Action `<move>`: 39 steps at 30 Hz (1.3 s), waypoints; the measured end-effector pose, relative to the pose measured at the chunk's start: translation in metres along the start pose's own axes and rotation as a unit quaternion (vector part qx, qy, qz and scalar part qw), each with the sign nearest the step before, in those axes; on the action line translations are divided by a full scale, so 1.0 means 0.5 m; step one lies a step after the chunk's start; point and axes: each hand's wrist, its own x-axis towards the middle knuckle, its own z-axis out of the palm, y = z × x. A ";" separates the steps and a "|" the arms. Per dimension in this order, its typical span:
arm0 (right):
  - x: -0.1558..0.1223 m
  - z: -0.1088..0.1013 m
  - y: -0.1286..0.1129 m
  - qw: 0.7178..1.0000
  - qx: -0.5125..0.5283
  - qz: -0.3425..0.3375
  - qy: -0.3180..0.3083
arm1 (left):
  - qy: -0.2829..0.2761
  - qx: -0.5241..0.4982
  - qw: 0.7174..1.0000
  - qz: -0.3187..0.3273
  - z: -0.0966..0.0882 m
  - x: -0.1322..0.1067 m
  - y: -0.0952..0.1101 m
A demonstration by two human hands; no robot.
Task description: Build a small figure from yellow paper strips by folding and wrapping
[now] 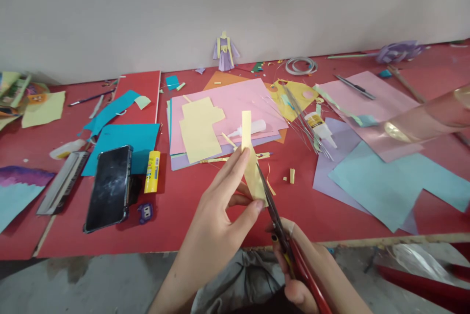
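Observation:
Between the thumb and fingers of my left hand (225, 206) is a narrow strip of pale yellow paper (253, 174), its top end pointing away from me. My right hand (293, 260) grips a pair of scissors (277, 221) with red handles. The dark blades lie along the right edge of the strip, close to my left thumb. Beyond my hands, a larger piece of yellow paper (200, 130) rests on pink sheets (235, 96), with a white glue bottle (253, 129) beside it.
To the left are a phone (109, 189), a yellow glue stick (152, 172) and blue paper (141, 132). A paper dress figure (224, 52) leans against the wall. On the right lie thin wires (304, 118), another glue bottle (320, 125), light blue paper (382, 181) and a clear bottle (429, 113).

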 end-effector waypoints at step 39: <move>0.013 0.011 -0.015 0.960 0.233 0.156 0.024 | 0.016 -0.021 0.999 -0.022 0.002 -0.008 -0.002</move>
